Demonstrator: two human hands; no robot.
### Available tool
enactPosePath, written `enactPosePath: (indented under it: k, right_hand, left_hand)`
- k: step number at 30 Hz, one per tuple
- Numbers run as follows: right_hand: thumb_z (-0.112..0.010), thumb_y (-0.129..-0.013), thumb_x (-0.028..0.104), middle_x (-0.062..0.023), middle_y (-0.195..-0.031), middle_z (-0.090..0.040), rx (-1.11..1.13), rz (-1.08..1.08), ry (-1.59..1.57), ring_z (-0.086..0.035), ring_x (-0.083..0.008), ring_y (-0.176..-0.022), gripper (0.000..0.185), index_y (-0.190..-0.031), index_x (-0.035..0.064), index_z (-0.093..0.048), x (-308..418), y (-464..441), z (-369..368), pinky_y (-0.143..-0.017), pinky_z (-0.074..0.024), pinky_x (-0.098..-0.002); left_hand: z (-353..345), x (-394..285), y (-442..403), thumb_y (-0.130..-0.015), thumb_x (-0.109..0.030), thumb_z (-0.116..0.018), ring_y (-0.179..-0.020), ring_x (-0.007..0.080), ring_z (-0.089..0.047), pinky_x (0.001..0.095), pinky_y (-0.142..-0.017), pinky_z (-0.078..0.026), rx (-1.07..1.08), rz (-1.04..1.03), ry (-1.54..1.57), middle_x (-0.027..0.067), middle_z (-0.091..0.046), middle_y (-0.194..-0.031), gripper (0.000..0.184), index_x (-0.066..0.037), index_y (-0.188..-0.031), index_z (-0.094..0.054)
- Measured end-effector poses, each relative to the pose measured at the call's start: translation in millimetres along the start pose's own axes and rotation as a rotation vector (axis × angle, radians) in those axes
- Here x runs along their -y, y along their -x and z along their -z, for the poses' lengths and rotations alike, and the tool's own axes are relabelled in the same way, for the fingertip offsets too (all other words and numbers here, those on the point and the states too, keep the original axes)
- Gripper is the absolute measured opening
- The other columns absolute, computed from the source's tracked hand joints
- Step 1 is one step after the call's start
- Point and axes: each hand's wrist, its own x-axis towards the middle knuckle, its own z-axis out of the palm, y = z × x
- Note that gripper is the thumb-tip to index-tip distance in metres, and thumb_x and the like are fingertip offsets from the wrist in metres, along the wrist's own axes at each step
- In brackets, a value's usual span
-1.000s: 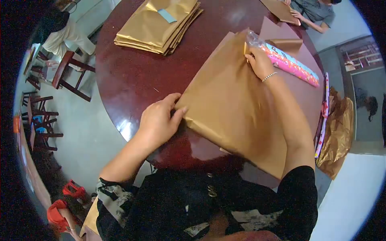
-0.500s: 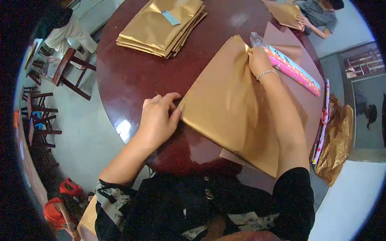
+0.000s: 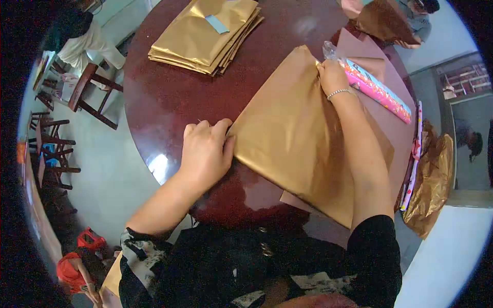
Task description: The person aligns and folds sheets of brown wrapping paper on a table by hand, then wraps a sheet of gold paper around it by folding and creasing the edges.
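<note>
A folded gold sheet [image 3: 282, 133] lies at a slant on the round dark red table [image 3: 179, 102]. My left hand [image 3: 206, 149] pinches its left corner between thumb and fingers. At the sheet's upper right edge, my right hand [image 3: 334, 79] grips the material, with folds running down from the fingers. Just right of that hand lies a pink and blue wrapped roll [image 3: 380, 92] with a clear plastic end. Beneath the roll is a flat brownish-pink sheet [image 3: 398, 138].
A stack of folded gold sheets [image 3: 205, 36] with a blue-green slip [image 3: 216, 24] sits at the back left. Across the table, a person [image 3: 416, 20] handles a brown sheet [image 3: 382, 23]. Crumpled gold material [image 3: 434, 179] stands right of the table. Other people and stools are at left.
My right hand has drawn the sheet's upper edge slightly right and down, while my left hand stays at its corner. The co-worker's sheet across the table has been lifted and turned.
</note>
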Motion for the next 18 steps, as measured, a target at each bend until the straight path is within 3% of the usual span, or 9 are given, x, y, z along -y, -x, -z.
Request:
enactPosePath:
  k: [3,6,12,14,18]
  right_hand:
    - [-0.055,-0.088,0.019,-0.0275,-0.097,-0.062,-0.017,0.008,0.028,-0.058,-0.0416,-0.096,0.025,-0.089,-0.0050,-0.064,-2,0,-2,-0.086,-0.0464,-0.0482]
    - [-0.056,-0.089,0.022,-0.0266,-0.092,-0.062,-0.133,0.125,0.187,-0.060,-0.0421,-0.089,0.025,-0.091,-0.0024,-0.061,-11,-2,-13,-0.079,-0.0485,-0.0489]
    - [-0.054,-0.089,0.020,-0.0273,-0.095,-0.062,-0.050,0.035,0.174,-0.060,-0.0415,-0.091,0.025,-0.094,-0.0028,-0.061,-3,-2,-2,-0.081,-0.0494,-0.0485]
    - [-0.048,-0.086,0.009,-0.0253,-0.103,-0.062,-0.014,-0.004,0.196,-0.061,-0.0374,-0.099,0.022,-0.098,-0.0037,-0.062,4,2,5,-0.085,-0.0500,-0.0446]
    - [-0.046,-0.087,0.009,-0.0242,-0.102,-0.063,-0.014,-0.060,0.170,-0.061,-0.0371,-0.098,0.023,-0.097,-0.0033,-0.062,5,-2,5,-0.085,-0.0500,-0.0446]
  left_hand:
    - [2,-3,-2,-0.081,-0.018,-0.067,-0.071,0.0288,-0.057,0.0405,-0.073,-0.041,-0.026,-0.044,-0.042,0.0099,-0.059,-0.073,0.028,-0.006,-0.105,-0.062]
    - [1,-1,-1,-0.080,-0.019,-0.068,-0.071,0.0277,-0.057,0.0395,-0.072,-0.041,0.035,0.052,0.082,0.0094,-0.060,-0.073,0.029,-0.007,-0.106,-0.062]
    - [2,-3,-2,-0.081,-0.020,-0.068,-0.071,0.0271,-0.058,0.0393,-0.071,-0.041,0.007,0.067,0.094,0.0080,-0.060,-0.072,0.028,-0.008,-0.105,-0.062]
    - [1,-4,-2,-0.081,-0.020,-0.068,-0.070,0.0274,-0.058,0.0399,-0.071,-0.041,-0.006,0.068,0.064,0.0076,-0.060,-0.070,0.026,-0.008,-0.104,-0.062]
    - [-3,-2,-4,-0.081,-0.020,-0.068,-0.069,0.0273,-0.058,0.0403,-0.072,-0.041,-0.014,0.071,0.048,0.0072,-0.060,-0.070,0.024,-0.009,-0.102,-0.062]
